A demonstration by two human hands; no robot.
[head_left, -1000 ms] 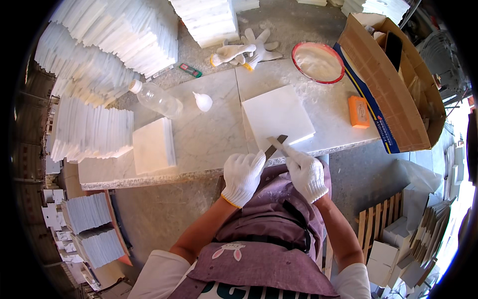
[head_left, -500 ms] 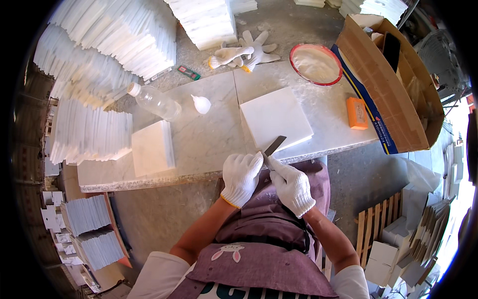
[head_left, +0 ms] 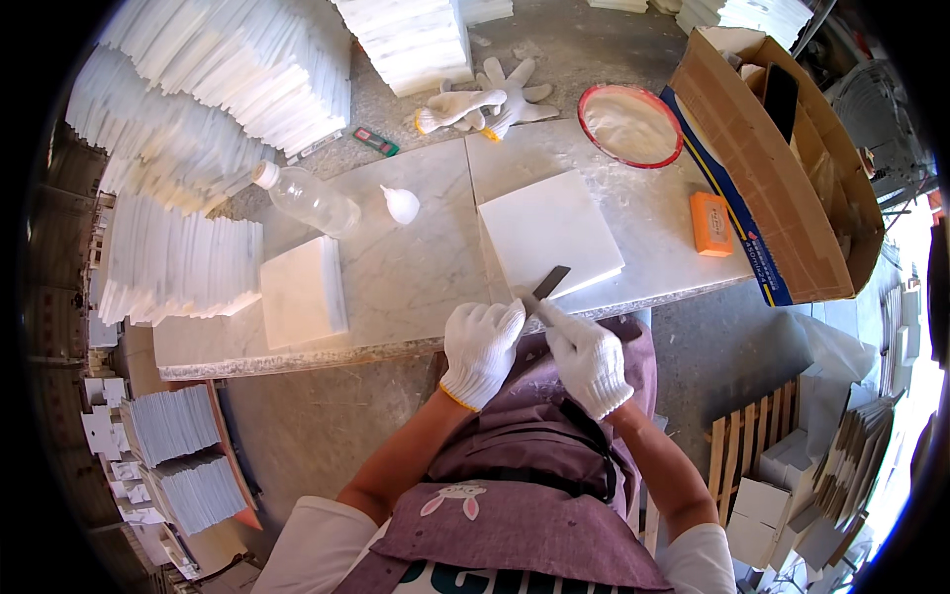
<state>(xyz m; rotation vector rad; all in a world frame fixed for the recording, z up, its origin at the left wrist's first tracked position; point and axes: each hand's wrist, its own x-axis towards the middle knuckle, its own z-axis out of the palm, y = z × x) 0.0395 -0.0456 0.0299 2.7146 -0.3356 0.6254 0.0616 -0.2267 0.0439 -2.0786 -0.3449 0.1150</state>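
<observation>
In front of me a narrow dark flat blade (head_left: 554, 280) slants up and right over the near edge of a white square tile stack (head_left: 550, 233). My right hand (head_left: 591, 363), in a white knit glove, is closed on the blade's lower end, its index finger stretched along it. Gloved as well, my left hand (head_left: 481, 348) is closed in a fist, with thumb and fingertips meeting beside the blade's lower end. Whatever lies in its fingers is hidden. Both hands are just off the front edge of the stone-topped table (head_left: 416, 287).
A smaller tile stack (head_left: 300, 295), a clear bottle (head_left: 315, 203) and a small white squeeze bulb (head_left: 400, 205) are at left. Spare gloves (head_left: 510, 97) and a red-rimmed dish of powder (head_left: 629, 127) lie behind. An orange box (head_left: 711, 225) sits by a cardboard box (head_left: 772, 168) at right.
My right hand has shifted slightly right and up, its index finger straighter. The blade has tilted slightly steeper. My left hand has hardly moved.
</observation>
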